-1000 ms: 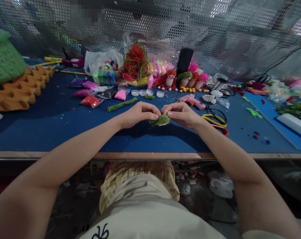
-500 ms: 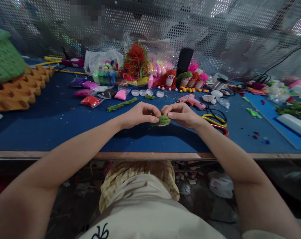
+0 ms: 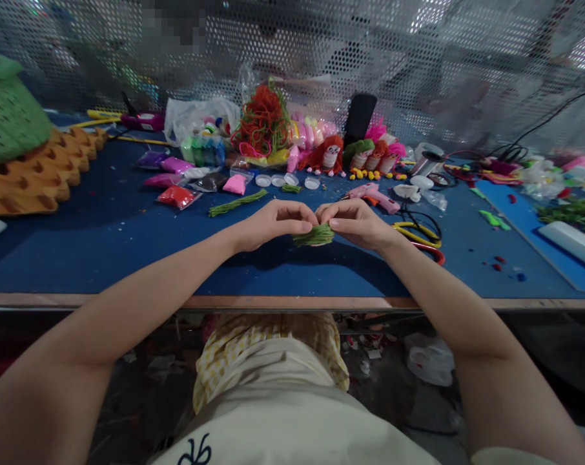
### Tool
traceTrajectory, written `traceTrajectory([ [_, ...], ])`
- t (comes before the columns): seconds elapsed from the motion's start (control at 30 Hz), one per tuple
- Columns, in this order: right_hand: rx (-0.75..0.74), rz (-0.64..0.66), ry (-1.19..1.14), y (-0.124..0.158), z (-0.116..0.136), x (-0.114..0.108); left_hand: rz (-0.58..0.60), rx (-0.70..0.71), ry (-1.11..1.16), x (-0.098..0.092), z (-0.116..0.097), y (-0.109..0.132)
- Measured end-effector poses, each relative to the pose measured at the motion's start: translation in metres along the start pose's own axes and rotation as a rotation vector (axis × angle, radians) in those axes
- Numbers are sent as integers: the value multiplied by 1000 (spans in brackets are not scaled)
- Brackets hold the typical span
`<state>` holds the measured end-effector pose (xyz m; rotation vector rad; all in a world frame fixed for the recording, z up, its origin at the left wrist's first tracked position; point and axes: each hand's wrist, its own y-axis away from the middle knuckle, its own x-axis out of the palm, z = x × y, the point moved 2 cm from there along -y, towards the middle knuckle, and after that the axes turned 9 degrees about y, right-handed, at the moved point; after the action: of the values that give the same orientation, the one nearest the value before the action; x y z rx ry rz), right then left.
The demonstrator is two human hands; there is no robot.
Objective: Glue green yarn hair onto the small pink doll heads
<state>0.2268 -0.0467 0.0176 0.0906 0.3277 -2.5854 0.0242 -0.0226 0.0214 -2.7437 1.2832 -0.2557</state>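
Note:
A short bundle of green yarn (image 3: 312,236) is held between my hands, just above the blue table. My left hand (image 3: 277,223) has its thumb and fingers closed on the bundle's upper left side. From the right, my right hand (image 3: 354,221) pinches the bundle's right end between thumb and fingers. A pale edge shows under the yarn; what it belongs to I cannot make out. Beyond my left hand lies a longer hank of green yarn (image 3: 237,203), and a small green yarn piece (image 3: 291,188) rests farther back.
Behind my right hand are a pink glue gun (image 3: 372,196) and yellow-handled scissors (image 3: 416,234). Several yarn-haired dolls (image 3: 332,155) stand at the back near a tangle of red and green yarn (image 3: 263,123). An orange egg tray (image 3: 35,171) and green basket (image 3: 11,110) are at left.
My left thumb has shifted slightly right and up along the green yarn bundle, showing more of its left side. My right hand keeps its pinch in nearly the same place.

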Motion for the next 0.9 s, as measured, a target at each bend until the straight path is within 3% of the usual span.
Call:
traceTrajectory([
  [0.9,-4,-22,-95,-1,-1,7,-30,15,7,-2,0,0],
])
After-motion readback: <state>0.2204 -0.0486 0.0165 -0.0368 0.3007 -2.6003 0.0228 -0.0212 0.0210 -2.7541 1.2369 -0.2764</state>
